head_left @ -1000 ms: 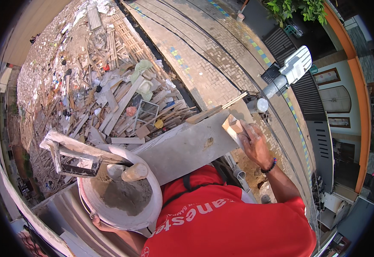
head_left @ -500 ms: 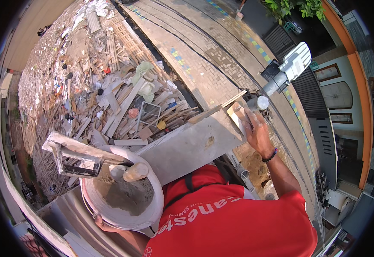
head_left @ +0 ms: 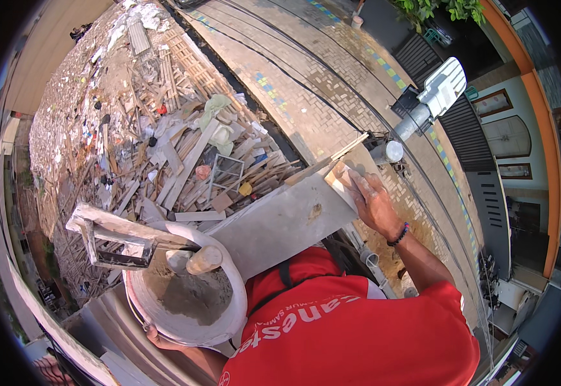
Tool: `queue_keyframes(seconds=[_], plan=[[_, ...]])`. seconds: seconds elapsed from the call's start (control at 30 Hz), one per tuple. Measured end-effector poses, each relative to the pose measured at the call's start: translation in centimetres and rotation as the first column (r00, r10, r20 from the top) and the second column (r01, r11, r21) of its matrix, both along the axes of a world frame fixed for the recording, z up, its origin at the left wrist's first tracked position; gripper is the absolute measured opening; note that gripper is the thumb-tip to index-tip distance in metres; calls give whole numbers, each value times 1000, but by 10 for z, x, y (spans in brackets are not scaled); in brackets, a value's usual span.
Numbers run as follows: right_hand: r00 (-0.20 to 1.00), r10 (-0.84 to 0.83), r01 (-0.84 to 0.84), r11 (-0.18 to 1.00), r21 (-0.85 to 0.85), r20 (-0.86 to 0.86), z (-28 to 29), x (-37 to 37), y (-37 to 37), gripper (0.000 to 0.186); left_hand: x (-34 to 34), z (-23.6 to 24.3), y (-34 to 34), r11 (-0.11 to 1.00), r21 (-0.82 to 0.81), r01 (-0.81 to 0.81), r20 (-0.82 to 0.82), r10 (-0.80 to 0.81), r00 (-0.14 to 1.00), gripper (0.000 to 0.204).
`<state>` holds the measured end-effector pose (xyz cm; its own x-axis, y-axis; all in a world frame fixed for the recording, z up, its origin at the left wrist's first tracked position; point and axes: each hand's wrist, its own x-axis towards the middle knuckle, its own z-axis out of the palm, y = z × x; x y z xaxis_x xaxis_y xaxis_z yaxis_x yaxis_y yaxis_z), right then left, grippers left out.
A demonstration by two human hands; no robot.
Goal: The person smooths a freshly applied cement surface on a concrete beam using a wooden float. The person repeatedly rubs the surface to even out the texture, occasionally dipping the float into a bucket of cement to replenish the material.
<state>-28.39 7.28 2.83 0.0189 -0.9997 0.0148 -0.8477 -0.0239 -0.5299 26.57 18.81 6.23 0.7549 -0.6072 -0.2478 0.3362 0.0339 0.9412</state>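
My right hand (head_left: 378, 206) is closed on a flat wooden block (head_left: 340, 183), pressing it against the far end of a smooth grey cement ledge (head_left: 274, 225). My left hand (head_left: 158, 337) curls around the lower side of a white bucket (head_left: 242, 302); its fingertips are partly hidden. Wet grey mortar (head_left: 197, 297) lies inside the bucket. A mortar-smeared float with a frame-like handle (head_left: 123, 252) rests across the rim. Beside it a rounded wooden tool handle (head_left: 204, 260) sticks up out of the bucket.
Far below on the left spreads a heap of scrap planks and rubbish (head_left: 184, 148). A street lamp (head_left: 441, 90) on a pole and several cables (head_left: 332, 61) pass close beyond my right hand. A grey pipe (head_left: 369, 258) stands beside the ledge, above a paved street (head_left: 293, 83).
My right hand has slid the wooden block a little to the left along the ledge. My left hand stays on the bucket, and the view has shifted slightly.
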Motion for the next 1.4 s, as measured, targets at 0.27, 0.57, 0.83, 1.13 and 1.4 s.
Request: queue_keyframes(seconds=[0.27,0.57,0.83,1.13,1.4], plan=[[990,-139,139,990,-1,34,18,-18,1,50,-19,12,-7,1000,11,-9,45,9,999,54],[1000,-17,17,998,-60,0,1,-11,-7,49,-36,14,-16,991,10,-131,166,127,978,54],[993,-109,113,991,-70,49,18,-16,-4,48,-8,3,-1,999,-29,25,35,-24,999,58],[994,35,-39,999,35,99,13,13,13,51,-13,7,-7,999,35,-18,62,16,998,57],[976,-206,202,977,65,66,17,-7,53,48,1,3,0,999,34,-20,49,18,999,54]])
